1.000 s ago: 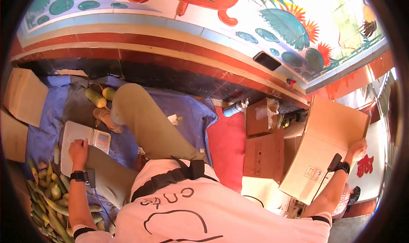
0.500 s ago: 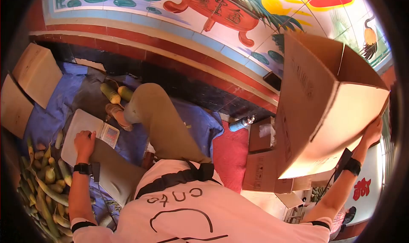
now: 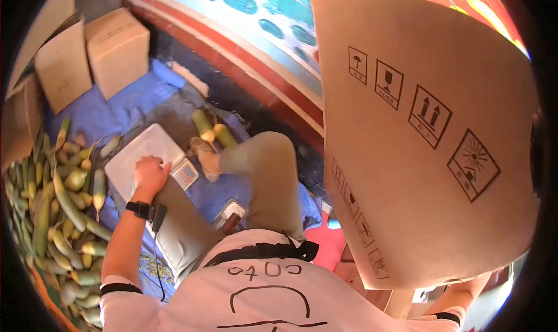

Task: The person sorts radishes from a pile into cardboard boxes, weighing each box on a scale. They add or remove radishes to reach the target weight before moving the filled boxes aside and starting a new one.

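“Carton (image 3: 427,140), it lies where?”

“Between 1 and 4 o'clock, tilted, near the body; its visible long edge runs roughly 12 to 6.”

“Which arm is nearer?”

“The right arm (image 3: 462,294), reaching behind it. The right hand is hidden, I cannot tell its grip.”

“And scale (image 3: 131,160)?”

“At 10 o'clock. There the left hand (image 3: 151,174) rests, fingers loosely open, palm down.”
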